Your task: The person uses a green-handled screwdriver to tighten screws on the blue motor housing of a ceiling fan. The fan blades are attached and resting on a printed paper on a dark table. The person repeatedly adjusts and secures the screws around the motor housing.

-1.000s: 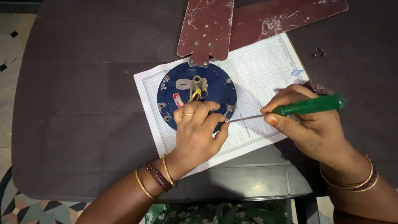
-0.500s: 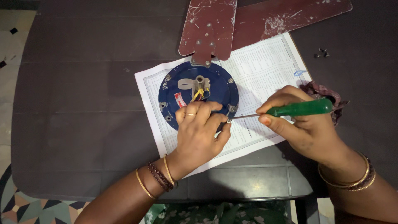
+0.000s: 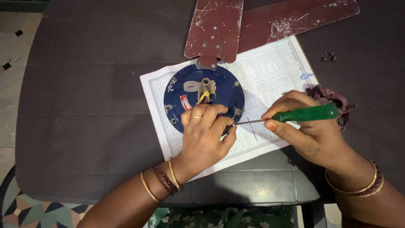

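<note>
While hands work, printed paper (image 3: 270, 80) covers dark table (image 3: 84, 93).

My left hand (image 3: 205, 137) covers the lower right part of the blue round motor housing (image 3: 203, 97), so I cannot tell what my fingertips pinch there, nor just where the screwdriver (image 3: 295, 115) tip meets the rim. My right hand (image 3: 314, 135) hides part of the green handle and most of the crumpled cloth (image 3: 333, 98) behind it, and both my forearms run off the bottom edge. The two reddish fan blades (image 3: 236, 25) are cut by the top edge, and the tiny dark bits (image 3: 329, 56) near the table's far right are too small to tell
</note>
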